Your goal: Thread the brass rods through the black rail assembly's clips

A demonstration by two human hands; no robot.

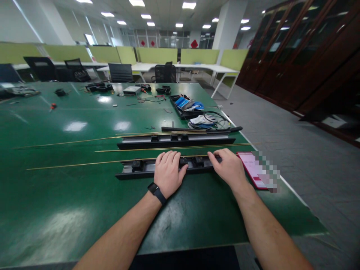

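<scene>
A black-edged metal rail (146, 173) with black blocks (137, 165) mounted along it lies crosswise in front of me. My left hand (168, 173), with a dark watch on the wrist, is wrapped over the middle of this rail. Its thumb lies beside one of the blocks. My right hand (229, 167) is at the rail's right end, fingers curled and thumb pointing left; what is between them is hidden. A thin brass-coloured rod (84, 164) runs along the rail's far side, passing behind my left fingers toward my right thumb.
Behind lies a second similar rail (197, 142) with more thin rods (135, 150) about it. A phone (254, 170) with a red edge is right of my right hand. Farther back are a black tray (180, 112), gloves (204, 120) and a black strip (225, 130) on the green table (84, 210).
</scene>
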